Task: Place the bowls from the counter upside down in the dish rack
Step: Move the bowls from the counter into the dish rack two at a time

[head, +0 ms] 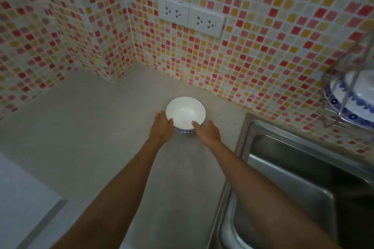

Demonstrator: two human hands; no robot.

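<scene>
A white bowl (185, 112) with a dark rim and a blue pattern on its outside stands upright on the pale counter (91, 137), near the tiled back wall. My left hand (162, 128) grips its left side, thumb over the rim. My right hand (207, 130) holds the right side, thumb also inside the rim. At the far right hangs a wire dish rack (332, 79) that holds upside-down blue-and-white bowls (358, 99).
A steel sink (293, 178) fills the lower right, just beside the counter. Two white wall sockets (191, 16) sit on the mosaic tiles above the bowl. A tiled corner juts out at the back left. A white surface (22, 198) lies at the lower left.
</scene>
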